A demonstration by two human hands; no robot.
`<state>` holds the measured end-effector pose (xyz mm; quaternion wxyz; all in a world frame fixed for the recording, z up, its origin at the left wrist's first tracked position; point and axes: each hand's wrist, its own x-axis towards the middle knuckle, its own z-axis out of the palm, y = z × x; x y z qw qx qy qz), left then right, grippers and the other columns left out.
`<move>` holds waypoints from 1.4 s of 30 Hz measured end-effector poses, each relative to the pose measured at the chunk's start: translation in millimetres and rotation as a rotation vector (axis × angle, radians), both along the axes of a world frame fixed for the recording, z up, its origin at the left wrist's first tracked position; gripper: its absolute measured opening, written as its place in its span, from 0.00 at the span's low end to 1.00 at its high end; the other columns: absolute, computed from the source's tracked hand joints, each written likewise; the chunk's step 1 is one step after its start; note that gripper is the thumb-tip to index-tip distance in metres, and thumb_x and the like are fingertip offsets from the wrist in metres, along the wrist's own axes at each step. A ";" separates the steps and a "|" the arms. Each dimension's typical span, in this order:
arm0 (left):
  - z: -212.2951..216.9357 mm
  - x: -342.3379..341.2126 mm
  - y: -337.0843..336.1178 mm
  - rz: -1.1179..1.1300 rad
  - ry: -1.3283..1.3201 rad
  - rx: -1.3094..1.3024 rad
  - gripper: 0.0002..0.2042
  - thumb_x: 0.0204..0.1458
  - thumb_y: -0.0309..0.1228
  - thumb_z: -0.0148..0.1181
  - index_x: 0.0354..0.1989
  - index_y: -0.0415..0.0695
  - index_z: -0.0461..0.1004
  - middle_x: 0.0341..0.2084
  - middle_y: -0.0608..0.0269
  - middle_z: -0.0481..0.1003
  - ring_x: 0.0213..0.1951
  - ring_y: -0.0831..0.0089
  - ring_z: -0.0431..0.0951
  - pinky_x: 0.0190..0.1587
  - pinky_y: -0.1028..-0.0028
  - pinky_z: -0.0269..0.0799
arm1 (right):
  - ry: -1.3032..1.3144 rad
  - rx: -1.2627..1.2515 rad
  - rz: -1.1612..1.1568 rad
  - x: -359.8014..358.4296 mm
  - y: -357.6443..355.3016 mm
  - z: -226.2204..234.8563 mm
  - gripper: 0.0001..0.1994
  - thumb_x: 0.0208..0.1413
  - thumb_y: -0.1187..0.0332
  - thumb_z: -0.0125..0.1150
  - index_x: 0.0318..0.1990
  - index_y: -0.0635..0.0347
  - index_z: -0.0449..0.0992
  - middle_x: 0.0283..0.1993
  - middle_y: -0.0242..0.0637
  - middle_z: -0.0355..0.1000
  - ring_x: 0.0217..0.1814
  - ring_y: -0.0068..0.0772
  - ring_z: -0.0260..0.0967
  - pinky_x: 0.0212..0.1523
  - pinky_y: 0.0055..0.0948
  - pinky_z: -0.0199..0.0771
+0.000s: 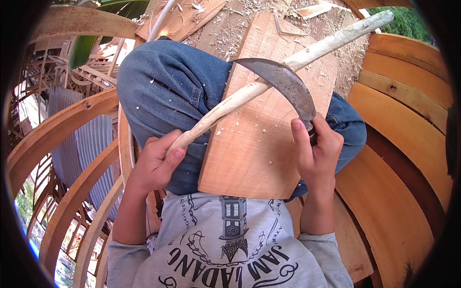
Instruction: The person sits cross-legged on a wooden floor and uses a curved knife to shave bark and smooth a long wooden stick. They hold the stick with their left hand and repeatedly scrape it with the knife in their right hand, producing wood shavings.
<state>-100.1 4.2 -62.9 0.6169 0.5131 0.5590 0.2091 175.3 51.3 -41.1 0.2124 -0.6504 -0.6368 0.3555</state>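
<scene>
My left hand [161, 161] is closed around the near end of a long peeled wooden stick [230, 102]. The stick slants up to the right across my lap, its far end beyond the board. In my right hand [319, 153] is the handle of a sickle [290, 84] with a curved, dark, rust-spotted blade. The blade crosses over the stick near its middle, its tip pointing left; whether the edge touches the wood I cannot tell. Beneath both lies a flat wooden board [254, 153], resting over my crossed legs in blue jeans.
Curved wooden ribs [72, 125] rise on my left, with corrugated sheets [93, 144] beyond them. Curved planks [398, 201] form a wall on my right. Wood shavings [216, 36] litter the planks ahead, where another loose board [185, 19] lies.
</scene>
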 end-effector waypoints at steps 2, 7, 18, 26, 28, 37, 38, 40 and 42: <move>-0.2 -0.6 2.2 -0.008 0.005 0.003 0.23 0.57 0.51 0.45 0.24 0.41 0.65 0.10 0.74 0.58 0.13 0.85 0.57 0.16 0.81 0.50 | 0.035 0.035 0.075 -11.7 -5.0 -2.8 0.14 0.50 0.71 0.63 0.20 0.62 0.64 0.11 0.38 0.60 0.10 0.31 0.60 0.12 0.28 0.57; -0.1 -1.1 -0.1 0.024 0.006 -0.001 0.24 0.57 0.52 0.45 0.24 0.41 0.65 0.10 0.74 0.58 0.13 0.85 0.57 0.16 0.81 0.50 | 0.053 0.045 0.045 -14.4 -4.2 -6.7 0.08 0.52 0.73 0.60 0.26 0.66 0.69 0.11 0.36 0.61 0.10 0.20 0.59 0.13 0.23 0.57; -6.0 0.2 -0.6 0.024 -0.029 0.044 0.23 0.57 0.50 0.45 0.24 0.40 0.64 0.10 0.73 0.59 0.12 0.85 0.58 0.15 0.81 0.49 | 0.043 0.173 0.143 -16.6 -11.1 -13.6 0.09 0.51 0.73 0.61 0.23 0.65 0.69 0.11 0.33 0.58 0.11 0.16 0.56 0.12 0.21 0.53; -6.6 -1.7 1.1 0.002 -0.035 0.032 0.23 0.57 0.51 0.45 0.25 0.40 0.65 0.12 0.73 0.59 0.13 0.85 0.58 0.16 0.82 0.50 | 0.040 0.191 0.263 -22.8 -12.6 -11.1 0.12 0.51 0.72 0.61 0.21 0.63 0.65 0.10 0.33 0.58 0.11 0.16 0.57 0.12 0.20 0.53; -6.6 -4.7 -3.2 0.013 -0.038 0.015 0.23 0.57 0.51 0.45 0.26 0.39 0.65 0.12 0.73 0.59 0.13 0.85 0.57 0.16 0.82 0.50 | 0.038 0.152 0.217 -16.7 -6.3 -11.3 0.12 0.53 0.74 0.60 0.21 0.64 0.65 0.10 0.27 0.58 0.13 0.08 0.54 0.12 0.16 0.49; -5.2 -4.2 -3.2 0.042 -0.034 -0.030 0.26 0.56 0.54 0.47 0.31 0.37 0.67 0.13 0.73 0.59 0.14 0.86 0.57 0.16 0.82 0.49 | 0.223 -0.069 -0.213 -12.6 -6.9 -11.1 0.09 0.48 0.72 0.66 0.28 0.65 0.70 0.19 0.27 0.63 0.19 0.10 0.54 0.18 0.15 0.52; -6.9 -3.7 -4.1 0.038 -0.043 -0.014 0.26 0.55 0.54 0.47 0.32 0.37 0.68 0.13 0.73 0.60 0.13 0.87 0.57 0.15 0.82 0.49 | 0.235 -0.008 -0.241 -11.3 -4.8 -14.0 0.09 0.48 0.72 0.66 0.28 0.65 0.70 0.22 0.27 0.65 0.21 0.10 0.55 0.20 0.14 0.54; -11.6 -3.8 -5.4 0.028 -0.052 0.019 0.27 0.55 0.55 0.47 0.34 0.35 0.68 0.14 0.74 0.60 0.13 0.87 0.56 0.15 0.83 0.48 | 0.362 -0.152 -0.193 -13.5 -8.7 -4.0 0.09 0.48 0.73 0.65 0.32 0.65 0.71 0.24 0.28 0.66 0.24 0.12 0.57 0.23 0.15 0.56; -9.4 -5.5 -4.5 0.041 -0.073 -0.023 0.28 0.54 0.56 0.47 0.35 0.35 0.68 0.14 0.74 0.59 0.13 0.87 0.56 0.15 0.83 0.48 | 0.622 -0.246 -0.146 -13.9 -13.9 -1.0 0.10 0.49 0.73 0.63 0.36 0.66 0.71 0.25 0.28 0.67 0.25 0.13 0.59 0.24 0.15 0.58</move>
